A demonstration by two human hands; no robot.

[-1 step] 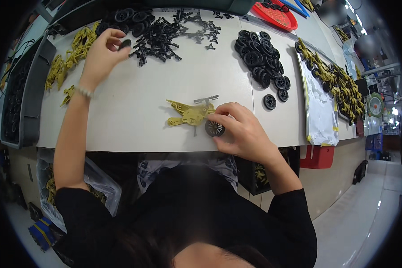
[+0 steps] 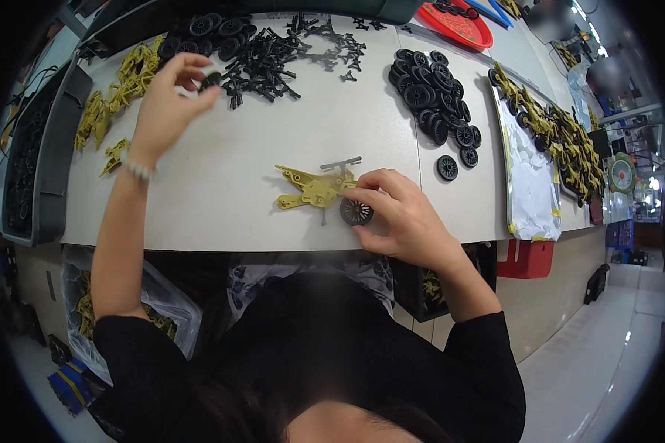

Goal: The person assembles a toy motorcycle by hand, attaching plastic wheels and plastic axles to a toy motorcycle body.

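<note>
My right hand [image 2: 400,219] is closed on the front end of a yellow plastic toy motorcycle body [image 2: 316,192], low over the table's near side. A black spoked wheel [image 2: 357,212] sits at that end, beside my fingers and thumb. Grey bar-shaped parts stick out on either side of the body. At the far left, my left hand [image 2: 171,103] pinches a small black wheel [image 2: 210,80] between thumb and fingers, slightly blurred. It is beside a heap of black fork-shaped parts [image 2: 262,70], with a pile of black wheels [image 2: 218,29] behind.
More black wheels [image 2: 428,88] are heaped right of centre. Yellow bodies [image 2: 129,77] lie at the left, beside a grey bin [image 2: 70,96]. On the right, a paper-covered tray [image 2: 528,184] adjoins rows of yellow assemblies [image 2: 569,148]. A red tray [image 2: 480,37] stands far back.
My left hand has shifted slightly right and toward me, with the small wheel in it. My right hand and the yellow body have hardly moved.
</note>
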